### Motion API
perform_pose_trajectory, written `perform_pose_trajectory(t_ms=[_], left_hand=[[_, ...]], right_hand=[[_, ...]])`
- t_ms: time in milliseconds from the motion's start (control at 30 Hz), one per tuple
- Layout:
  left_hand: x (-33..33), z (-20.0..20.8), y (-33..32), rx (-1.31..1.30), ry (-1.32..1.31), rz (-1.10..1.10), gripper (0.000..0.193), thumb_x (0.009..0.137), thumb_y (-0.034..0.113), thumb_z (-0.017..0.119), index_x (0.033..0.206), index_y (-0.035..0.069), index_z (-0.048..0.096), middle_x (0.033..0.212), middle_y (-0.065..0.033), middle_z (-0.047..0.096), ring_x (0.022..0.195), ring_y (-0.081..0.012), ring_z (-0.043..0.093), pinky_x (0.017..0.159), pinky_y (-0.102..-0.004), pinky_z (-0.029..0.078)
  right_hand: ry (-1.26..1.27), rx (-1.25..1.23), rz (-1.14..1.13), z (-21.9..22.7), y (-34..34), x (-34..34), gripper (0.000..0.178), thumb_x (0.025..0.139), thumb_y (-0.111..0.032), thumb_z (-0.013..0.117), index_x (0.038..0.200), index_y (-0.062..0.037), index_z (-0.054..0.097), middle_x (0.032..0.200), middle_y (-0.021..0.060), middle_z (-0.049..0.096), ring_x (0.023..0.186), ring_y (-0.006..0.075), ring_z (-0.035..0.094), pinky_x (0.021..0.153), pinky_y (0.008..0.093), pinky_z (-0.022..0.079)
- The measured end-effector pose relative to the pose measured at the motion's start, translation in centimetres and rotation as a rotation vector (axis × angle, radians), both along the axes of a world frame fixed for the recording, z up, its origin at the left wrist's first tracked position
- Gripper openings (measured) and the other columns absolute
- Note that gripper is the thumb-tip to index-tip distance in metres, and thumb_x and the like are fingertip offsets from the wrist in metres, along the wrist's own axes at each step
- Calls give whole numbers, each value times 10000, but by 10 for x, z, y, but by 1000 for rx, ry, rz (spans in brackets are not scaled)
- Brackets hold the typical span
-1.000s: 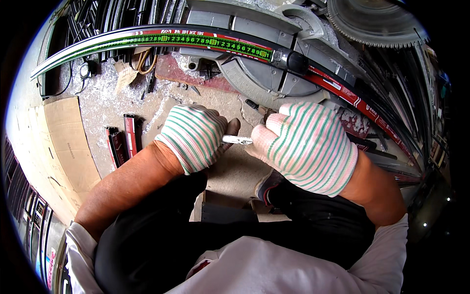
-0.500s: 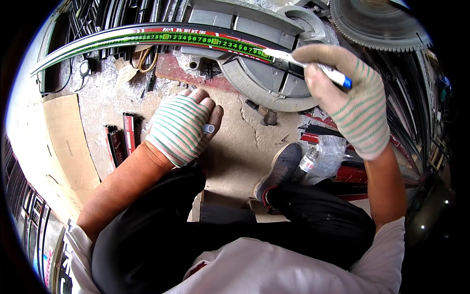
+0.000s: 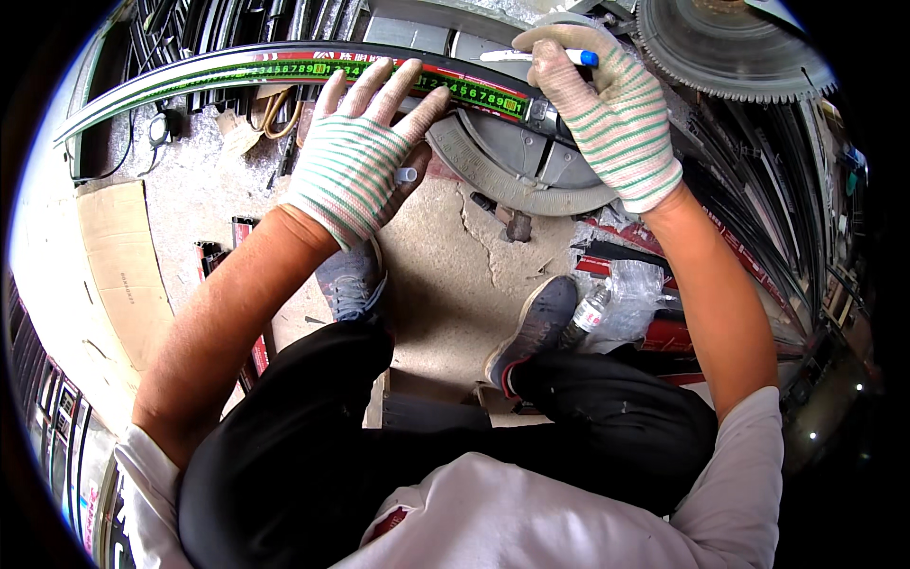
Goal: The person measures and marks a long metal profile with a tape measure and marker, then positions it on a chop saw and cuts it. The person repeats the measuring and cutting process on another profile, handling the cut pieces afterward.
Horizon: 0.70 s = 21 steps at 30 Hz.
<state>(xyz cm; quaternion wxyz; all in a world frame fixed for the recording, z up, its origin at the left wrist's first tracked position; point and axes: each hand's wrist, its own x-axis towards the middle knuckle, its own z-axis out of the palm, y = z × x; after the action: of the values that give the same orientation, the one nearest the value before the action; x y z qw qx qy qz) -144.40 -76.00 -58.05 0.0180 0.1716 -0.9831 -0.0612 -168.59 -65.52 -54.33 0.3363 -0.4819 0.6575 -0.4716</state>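
Observation:
A long curved-looking profile strip point(image 3: 190, 83), dark with red film, crosses the top of the view. Along it lies a green tape measure point(image 3: 483, 97) with dark markings. My left hand point(image 3: 355, 156), in a white glove with green stripes, spreads its fingers over the strip and tape, covering part of the markings. A small pale marker cap point(image 3: 406, 174) is tucked by its thumb. My right hand point(image 3: 616, 123), gloved alike, pinches a white marker point(image 3: 559, 58) with a blue end. Its tip points left, just above the strip; the heel of the hand is by the tape's right end.
Beneath the strip is a grey metal saw base point(image 3: 521, 194) with a curved scale. A large toothed saw blade point(image 3: 735, 47) stands at the upper right. Cardboard point(image 3: 123, 266) lies at the left; a plastic bottle point(image 3: 590, 313) and clear bag point(image 3: 630, 299) are near my right shoe point(image 3: 540, 322).
My left hand has moved up from above my knee and opened its fingers onto the strip. My right hand has shifted left and up, lifting the marker off the tape.

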Motion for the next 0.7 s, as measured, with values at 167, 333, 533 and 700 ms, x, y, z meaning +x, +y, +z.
perform_pose_trajectory(t_ms=[167,333,533,700], left_hand=[[1,-9,-2,-12,-35,-12,647,933,296,647,1547,198,468,1585,-137,439,1481,-344,382,1219,-570,261],[-2,-9,0,12,-24,-11,631,941,295,645,1536,171,476,1582,-130,448,1481,-332,388,1218,-567,267],[-1,-11,-1,30,-27,-6,611,951,291,640,1528,163,485,1574,-134,457,1478,-335,393,1215,-568,275],[-1,-13,0,36,-22,-7,612,952,299,639,1528,163,485,1576,-136,454,1480,-336,391,1217,-565,275]], right_hand=[[115,102,35,-4,-1,1,270,1042,-298,648,1148,-66,737,924,7,702,873,76,652,786,243,529],[94,89,40,-14,-2,-1,249,1052,-268,635,1162,-65,727,894,8,693,852,72,633,787,241,521],[37,108,45,-21,-3,0,247,1053,-253,635,1173,-53,714,887,9,690,849,65,624,796,234,515],[41,102,56,-24,-2,-2,251,1051,-254,637,1176,-51,715,898,21,705,864,73,641,794,240,524]])
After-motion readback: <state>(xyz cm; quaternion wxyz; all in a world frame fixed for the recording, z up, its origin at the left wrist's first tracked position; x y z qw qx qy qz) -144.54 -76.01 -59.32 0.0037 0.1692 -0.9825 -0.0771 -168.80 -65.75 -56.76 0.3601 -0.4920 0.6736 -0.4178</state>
